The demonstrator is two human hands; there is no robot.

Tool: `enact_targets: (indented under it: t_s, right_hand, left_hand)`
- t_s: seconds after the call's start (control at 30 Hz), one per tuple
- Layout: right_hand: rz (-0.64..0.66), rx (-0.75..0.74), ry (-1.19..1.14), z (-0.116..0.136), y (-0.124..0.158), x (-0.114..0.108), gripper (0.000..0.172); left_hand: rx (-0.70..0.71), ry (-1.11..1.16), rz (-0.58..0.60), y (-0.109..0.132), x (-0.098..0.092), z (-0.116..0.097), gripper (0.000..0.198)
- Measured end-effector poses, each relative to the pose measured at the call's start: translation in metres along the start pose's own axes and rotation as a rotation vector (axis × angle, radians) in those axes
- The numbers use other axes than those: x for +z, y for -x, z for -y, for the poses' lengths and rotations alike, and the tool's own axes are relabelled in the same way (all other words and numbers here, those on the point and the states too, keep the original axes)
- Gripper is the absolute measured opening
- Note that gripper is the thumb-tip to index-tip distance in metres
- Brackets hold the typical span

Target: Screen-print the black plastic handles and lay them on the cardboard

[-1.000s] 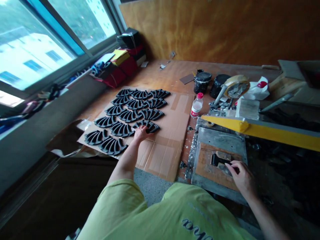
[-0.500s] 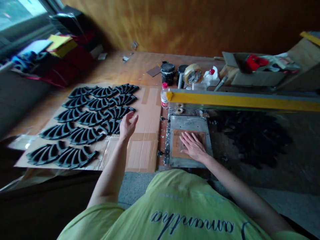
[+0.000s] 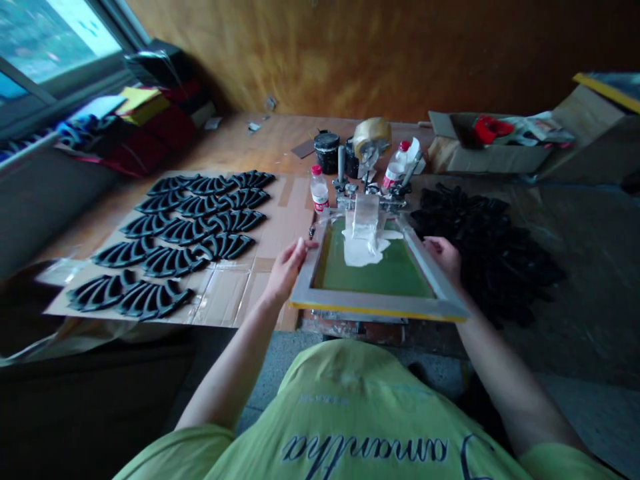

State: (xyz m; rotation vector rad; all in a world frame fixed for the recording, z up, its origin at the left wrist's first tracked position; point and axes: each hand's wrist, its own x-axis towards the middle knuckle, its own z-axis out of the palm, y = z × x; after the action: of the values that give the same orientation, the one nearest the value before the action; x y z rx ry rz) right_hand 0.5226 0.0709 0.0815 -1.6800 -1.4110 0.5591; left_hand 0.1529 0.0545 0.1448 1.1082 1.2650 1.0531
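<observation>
A screen printing frame (image 3: 450,303) with green mesh (image 3: 330,273) and a yellow-edged front lies low over the bench before me. On the mesh sits a pool of white ink (image 3: 357,253), with an ink-coated squeegee (image 3: 367,212) at its far end. My left hand (image 3: 287,267) is closed at the frame's left side, its index finger against the edge. At the opposite side, my right hand (image 3: 444,259) has its fingers curled by the frame's edge. The base plate under the frame is mostly hidden.
Rows of black fan-shaped pieces (image 3: 187,230) lie on cardboard (image 3: 270,267) at left. A heap of black pieces (image 3: 490,260) is at right. Behind stand bottles (image 3: 319,190), a black tub (image 3: 327,153), a tape roll (image 3: 373,137), hinge clamps (image 3: 395,193) and a carton (image 3: 465,157).
The frame, raised before, has come down over the base plate. My right hand has left the brown sheet for the frame's right side; my left hand has moved right to its left side.
</observation>
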Motion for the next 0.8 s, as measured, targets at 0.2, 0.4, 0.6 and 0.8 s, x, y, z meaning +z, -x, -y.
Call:
enact_targets:
  t_s: [0.2, 0.4, 0.6, 0.8]
  right_hand:
    - [0.134, -0.509, 0.373, 0.066, -0.026, 0.055, 0.054]
    - [0.453, -0.606, 0.668, 0.076, 0.007, 0.091, 0.01]
    - [0.66, -0.954, 0.548, 0.062, 0.036, 0.063, 0.016]
    - [0.523, -0.886, 0.55, 0.063, 0.035, 0.067, 0.013]
  left_hand:
    - [-0.209, -0.005, -0.015, 0.02, 0.005, 0.098, 0.092]
    - [-0.249, -0.014, -0.051, 0.012, 0.008, 0.115, 0.091]
    - [-0.262, -0.008, -0.065, 0.013, 0.006, 0.117, 0.088]
    - [-0.242, -0.022, -0.063, 0.012, 0.006, 0.12, 0.083]
